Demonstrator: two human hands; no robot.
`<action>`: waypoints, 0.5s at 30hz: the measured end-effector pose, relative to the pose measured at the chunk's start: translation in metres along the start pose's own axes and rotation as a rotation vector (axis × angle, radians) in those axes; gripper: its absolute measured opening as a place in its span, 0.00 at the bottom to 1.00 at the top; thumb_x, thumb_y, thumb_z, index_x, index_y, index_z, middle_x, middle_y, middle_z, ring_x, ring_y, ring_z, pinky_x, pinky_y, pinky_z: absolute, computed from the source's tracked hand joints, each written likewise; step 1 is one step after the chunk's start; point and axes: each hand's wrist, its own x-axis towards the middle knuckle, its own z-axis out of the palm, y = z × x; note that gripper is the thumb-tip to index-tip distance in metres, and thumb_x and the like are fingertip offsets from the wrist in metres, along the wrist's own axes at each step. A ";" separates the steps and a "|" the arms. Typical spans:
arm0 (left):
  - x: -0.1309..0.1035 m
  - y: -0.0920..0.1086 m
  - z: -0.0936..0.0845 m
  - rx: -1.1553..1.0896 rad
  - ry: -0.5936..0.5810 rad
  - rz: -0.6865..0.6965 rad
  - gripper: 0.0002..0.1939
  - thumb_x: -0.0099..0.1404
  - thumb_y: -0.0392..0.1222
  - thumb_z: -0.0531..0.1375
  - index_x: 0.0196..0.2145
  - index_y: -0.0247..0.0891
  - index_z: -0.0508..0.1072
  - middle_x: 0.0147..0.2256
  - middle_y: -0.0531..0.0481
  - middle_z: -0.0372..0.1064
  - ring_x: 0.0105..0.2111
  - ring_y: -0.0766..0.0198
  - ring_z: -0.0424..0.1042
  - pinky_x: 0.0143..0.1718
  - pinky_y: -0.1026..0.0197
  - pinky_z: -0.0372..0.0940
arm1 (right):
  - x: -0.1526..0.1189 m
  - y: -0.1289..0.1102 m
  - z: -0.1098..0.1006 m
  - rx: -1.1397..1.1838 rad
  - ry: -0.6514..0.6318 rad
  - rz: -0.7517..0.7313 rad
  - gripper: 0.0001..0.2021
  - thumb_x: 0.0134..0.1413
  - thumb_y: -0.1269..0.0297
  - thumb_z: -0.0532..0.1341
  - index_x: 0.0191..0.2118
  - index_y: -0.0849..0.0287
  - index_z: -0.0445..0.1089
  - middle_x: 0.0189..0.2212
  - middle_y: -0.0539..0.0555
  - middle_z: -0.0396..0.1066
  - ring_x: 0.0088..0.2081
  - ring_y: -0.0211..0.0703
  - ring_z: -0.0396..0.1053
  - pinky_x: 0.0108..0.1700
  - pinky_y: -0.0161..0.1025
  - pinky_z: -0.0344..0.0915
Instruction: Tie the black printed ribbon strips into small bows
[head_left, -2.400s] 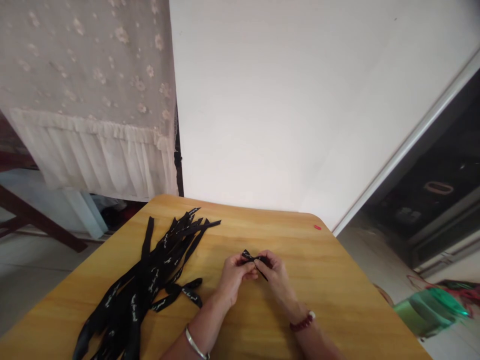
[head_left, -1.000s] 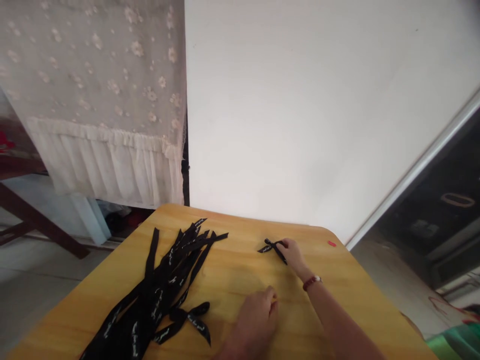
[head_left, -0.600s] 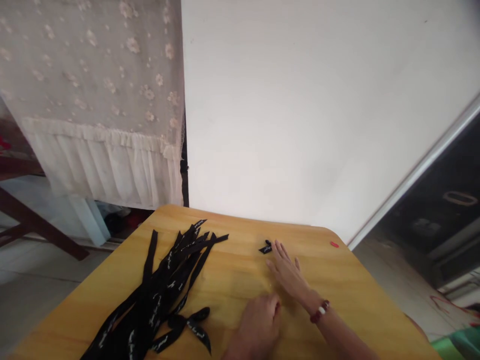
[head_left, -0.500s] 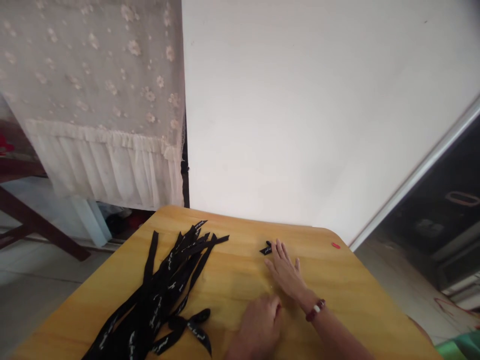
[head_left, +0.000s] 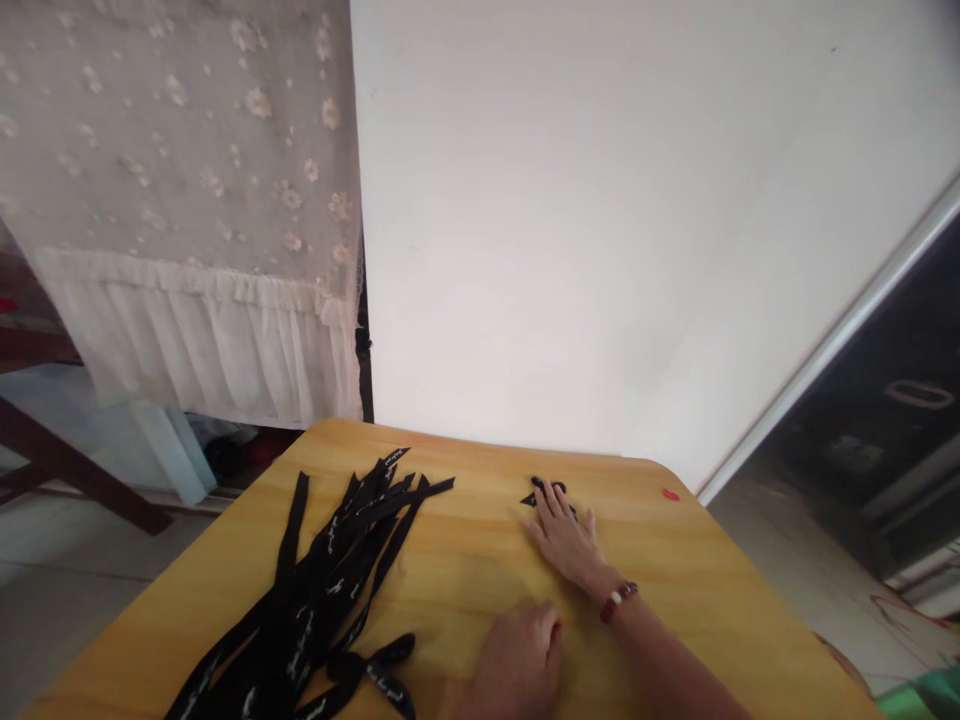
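Note:
My right hand (head_left: 564, 535) lies flat with fingers stretched out over a small black ribbon bow (head_left: 537, 484), most of which it hides. A beaded bracelet circles that wrist. Nearer to me, my left hand (head_left: 519, 655) rests on the table, fingers curled in; whatever they hold, if anything, is hidden. To the left lies a pile of black ribbon strips (head_left: 315, 600) with white lettering. A tied black ribbon bow (head_left: 379, 672) sits at the pile's right side, close to the near edge of the view.
The wooden table (head_left: 465, 540) stands against a white panel (head_left: 585, 220). A small red piece (head_left: 670, 494) lies near its far right corner. A lace curtain (head_left: 187, 200) hangs at the left, beside a dark red wooden frame (head_left: 75, 460). Green fabric (head_left: 922, 695) shows at lower right.
My right hand has settled further over the small bow, whose loops now show on both sides of the fingers. My left hand stays curled in nearly the same place. The view has shifted slightly.

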 end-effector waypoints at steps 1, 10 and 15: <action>0.000 0.000 0.000 -0.005 -0.003 0.002 0.15 0.60 0.41 0.44 0.32 0.38 0.70 0.30 0.44 0.70 0.30 0.60 0.66 0.31 0.62 0.54 | 0.005 0.002 0.000 -0.008 0.013 -0.010 0.29 0.55 0.50 0.37 0.60 0.59 0.37 0.61 0.54 0.32 0.60 0.49 0.29 0.52 0.66 0.32; 0.002 0.001 -0.002 -0.035 -0.023 0.000 0.15 0.60 0.40 0.45 0.31 0.38 0.70 0.30 0.46 0.70 0.30 0.61 0.65 0.32 0.62 0.55 | 0.033 0.010 -0.005 -0.033 0.052 -0.038 0.25 0.56 0.54 0.38 0.59 0.55 0.40 0.61 0.52 0.34 0.60 0.49 0.31 0.51 0.66 0.35; -0.003 0.002 -0.003 -0.067 0.013 0.015 0.16 0.60 0.42 0.44 0.32 0.38 0.71 0.30 0.45 0.70 0.30 0.61 0.65 0.32 0.62 0.55 | 0.016 0.012 -0.011 0.023 0.157 -0.057 0.23 0.57 0.58 0.39 0.58 0.54 0.44 0.61 0.51 0.35 0.60 0.47 0.30 0.53 0.64 0.34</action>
